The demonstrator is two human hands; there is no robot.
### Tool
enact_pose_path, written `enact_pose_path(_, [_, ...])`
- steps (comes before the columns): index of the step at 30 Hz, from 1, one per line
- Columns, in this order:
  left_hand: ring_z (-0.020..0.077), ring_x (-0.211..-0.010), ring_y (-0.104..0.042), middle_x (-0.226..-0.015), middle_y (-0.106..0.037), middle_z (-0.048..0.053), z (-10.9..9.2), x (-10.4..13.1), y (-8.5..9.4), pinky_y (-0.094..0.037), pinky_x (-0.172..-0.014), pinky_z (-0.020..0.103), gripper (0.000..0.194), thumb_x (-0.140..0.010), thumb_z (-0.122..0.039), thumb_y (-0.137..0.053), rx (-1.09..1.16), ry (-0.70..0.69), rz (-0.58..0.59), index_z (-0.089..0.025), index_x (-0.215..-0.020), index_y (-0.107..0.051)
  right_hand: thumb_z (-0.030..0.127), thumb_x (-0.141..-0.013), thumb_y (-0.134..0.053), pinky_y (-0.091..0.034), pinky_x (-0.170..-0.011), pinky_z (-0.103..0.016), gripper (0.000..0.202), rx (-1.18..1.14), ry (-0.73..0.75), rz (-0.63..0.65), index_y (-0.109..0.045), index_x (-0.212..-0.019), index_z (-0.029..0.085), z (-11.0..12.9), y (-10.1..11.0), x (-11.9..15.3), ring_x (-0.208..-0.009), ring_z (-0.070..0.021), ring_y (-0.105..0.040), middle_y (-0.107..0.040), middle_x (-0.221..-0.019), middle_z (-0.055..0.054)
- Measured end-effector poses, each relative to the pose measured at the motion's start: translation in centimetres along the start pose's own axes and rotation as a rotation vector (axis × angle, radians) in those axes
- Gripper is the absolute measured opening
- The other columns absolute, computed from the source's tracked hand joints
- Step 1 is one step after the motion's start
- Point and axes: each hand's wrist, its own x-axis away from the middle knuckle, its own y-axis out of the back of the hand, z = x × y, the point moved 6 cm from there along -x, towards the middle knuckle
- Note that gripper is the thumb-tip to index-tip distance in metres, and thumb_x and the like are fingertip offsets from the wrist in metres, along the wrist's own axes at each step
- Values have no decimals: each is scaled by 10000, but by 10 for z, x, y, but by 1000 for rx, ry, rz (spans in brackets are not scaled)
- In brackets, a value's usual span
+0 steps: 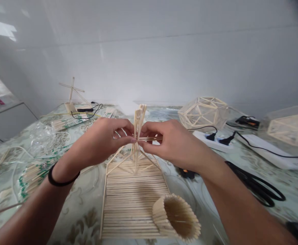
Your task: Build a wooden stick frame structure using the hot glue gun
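A bundle of upright wooden sticks [139,117] rises from slanting struts over the back of a flat stick platform [130,200]. My left hand [105,137] is closed at the bundle's left side, thumb and fingertips pinched against it. From the right, my right hand [173,143] is closed on thin sticks [151,138] that lie level, their left ends at the bundle. A round cup made of short sticks [159,216] stands on the platform's front right corner. The exact contact between fingertips and sticks is partly hidden.
Stick packs with green wrappers [33,175] and crumpled clear plastic [43,136] lie left. A stick windmill shape [71,89] stands behind. At right are a polyhedral stick frame [205,114], a white power strip [202,139] and black cables [253,183].
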Motion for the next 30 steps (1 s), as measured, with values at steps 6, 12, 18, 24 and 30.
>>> enact_pose_path(6, [153, -758, -735, -823, -819, -35, 2, -1, 0, -484, -706, 271, 111, -931, -322, -754, -40, -11, 1, -233, -871, -783, 229, -850, -701, -402, -592, -270, 72, 4, -28, 14, -771, -862, 224, 1, -3, 0, -637, -127, -568, -715, -730, 39])
enact_pose_path(12, [141, -764, -738, -831, -816, -39, 1, 2, -2, -478, -698, 262, 144, -950, -340, -714, -81, -24, 18, -224, -880, -765, 263, -893, -699, -397, -598, -269, 98, 16, -11, 0, -786, -870, 224, 2, -1, 0, -618, -118, -544, -730, -746, 34])
enact_pose_path(18, [134, -760, -737, -825, -816, -39, -1, 2, -2, -479, -694, 252, 175, -961, -361, -706, -79, -42, 10, -224, -870, -763, 271, -911, -696, -393, -601, -267, 107, 21, 0, 6, -796, -896, 238, 0, -2, 1, -622, -120, -547, -733, -757, 36])
enact_pose_path(24, [136, -739, -739, -795, -813, -39, -3, 4, 0, -473, -677, 255, 154, -953, -318, -698, -112, -45, 7, -220, -851, -760, 277, -915, -691, -392, -603, -268, 114, 43, -6, 12, -800, -903, 244, 0, -2, 2, -612, -125, -543, -721, -734, 38])
enact_pose_path(30, [153, -779, -761, -819, -825, -37, -2, 4, 0, -486, -679, 257, 145, -941, -342, -708, -107, -8, 18, -233, -868, -768, 303, -920, -686, -396, -602, -266, 127, 66, 20, 10, -794, -892, 243, -2, -1, 0, -626, -127, -565, -724, -734, 33])
